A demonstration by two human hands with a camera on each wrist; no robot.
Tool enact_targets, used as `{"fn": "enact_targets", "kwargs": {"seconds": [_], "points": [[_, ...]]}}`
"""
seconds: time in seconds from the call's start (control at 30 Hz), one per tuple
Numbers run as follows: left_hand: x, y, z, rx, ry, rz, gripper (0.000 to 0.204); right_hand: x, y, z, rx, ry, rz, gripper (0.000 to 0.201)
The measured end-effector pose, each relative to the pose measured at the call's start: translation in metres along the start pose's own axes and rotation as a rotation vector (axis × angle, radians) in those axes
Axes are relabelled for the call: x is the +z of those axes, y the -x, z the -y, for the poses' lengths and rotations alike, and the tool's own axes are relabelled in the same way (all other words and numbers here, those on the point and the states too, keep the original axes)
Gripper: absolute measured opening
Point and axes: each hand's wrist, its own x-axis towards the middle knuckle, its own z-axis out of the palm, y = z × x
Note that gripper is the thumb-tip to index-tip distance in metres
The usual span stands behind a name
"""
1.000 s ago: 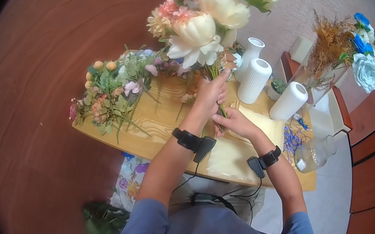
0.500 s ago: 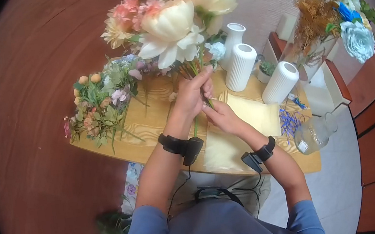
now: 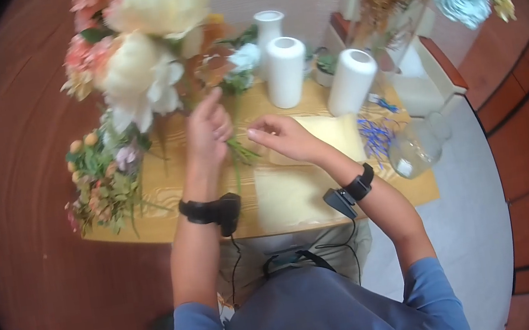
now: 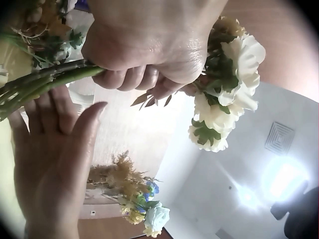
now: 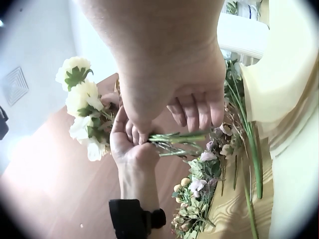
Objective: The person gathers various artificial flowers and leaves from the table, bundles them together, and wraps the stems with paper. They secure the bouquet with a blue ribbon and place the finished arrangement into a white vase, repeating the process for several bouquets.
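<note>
My left hand point(image 3: 208, 133) grips a bouquet of artificial flowers above the table, its fingers curled round the stems. Large cream peonies point(image 3: 140, 74) and pink blossoms point(image 3: 89, 54) top it, leaning to the left. Below the fist the cut ends of the green stems point(image 4: 45, 82) stick out. Just beside those ends is my right hand point(image 3: 284, 137), fingers relaxed and holding nothing. In the right wrist view the stems point(image 5: 179, 144) pass close to its fingertips.
Loose flower sprays point(image 3: 103, 179) lie along the table's left side. White ribbed vases point(image 3: 286, 72) stand at the back. Cream wrapping paper point(image 3: 295, 191) lies in front, with blue-purple ribbon strands point(image 3: 378, 139) and a clear glass vase point(image 3: 415, 148) to its right.
My right hand has let go of the stem ends and its fingers have loosened. The left hand has moved leftward with the bouquet. The head view has shifted too.
</note>
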Motion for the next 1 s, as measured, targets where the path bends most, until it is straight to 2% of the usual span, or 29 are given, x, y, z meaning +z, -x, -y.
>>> {"fn": "enact_targets", "kwargs": {"seconds": [0.07,0.1,0.17,0.23,0.3,0.37,0.4,0.47,0.5,0.57,0.67,0.8,0.87,1.0], "points": [[0.01,0.005,-0.004,0.021,0.028,-0.033,0.017,-0.018,0.004,-0.004,-0.069,0.057,-0.07,0.036],[0.01,0.004,-0.002,0.002,0.033,-0.024,0.017,-0.029,0.008,-0.006,-0.054,0.06,-0.084,0.036],[0.008,0.003,-0.001,0.041,0.014,-0.061,0.01,-0.058,0.018,0.0,0.115,0.121,-0.157,0.033],[0.008,0.002,-0.001,0.027,0.005,-0.08,0.015,-0.087,0.028,0.001,0.118,0.36,-0.322,0.024],[0.005,-0.001,0.001,0.041,-0.022,-0.06,0.021,-0.122,0.041,-0.009,0.097,0.625,-0.374,0.022],[0.005,-0.001,0.0,0.022,-0.022,-0.07,0.026,-0.154,0.054,-0.019,0.316,0.907,-0.345,0.023],[0.008,0.001,-0.001,0.022,-0.035,-0.086,0.029,-0.165,0.06,-0.024,0.326,0.906,-0.34,0.023],[0.008,0.001,0.003,0.018,-0.042,-0.107,0.032,-0.18,0.07,-0.033,0.527,1.106,-0.294,0.026],[0.005,0.0,0.004,0.001,-0.041,-0.106,0.035,-0.182,0.074,-0.038,0.532,1.107,-0.286,0.026],[0.002,0.0,0.007,-0.012,-0.037,-0.106,0.039,-0.184,0.078,-0.048,0.673,1.215,-0.233,0.028],[-0.001,0.0,0.009,-0.012,-0.049,-0.094,0.042,-0.185,0.081,-0.067,0.734,1.224,-0.201,0.03],[-0.002,0.004,0.01,-0.012,0.014,-0.085,0.035,-0.194,0.083,-0.085,0.637,1.235,-0.201,0.031],[-0.005,0.006,0.01,-0.011,0.02,-0.092,0.035,-0.191,0.082,-0.06,0.627,1.186,-0.303,0.028],[-0.01,0.003,0.011,-0.02,0.049,-0.09,0.034,-0.195,0.082,-0.028,0.571,1.1,-0.337,0.024]]}}
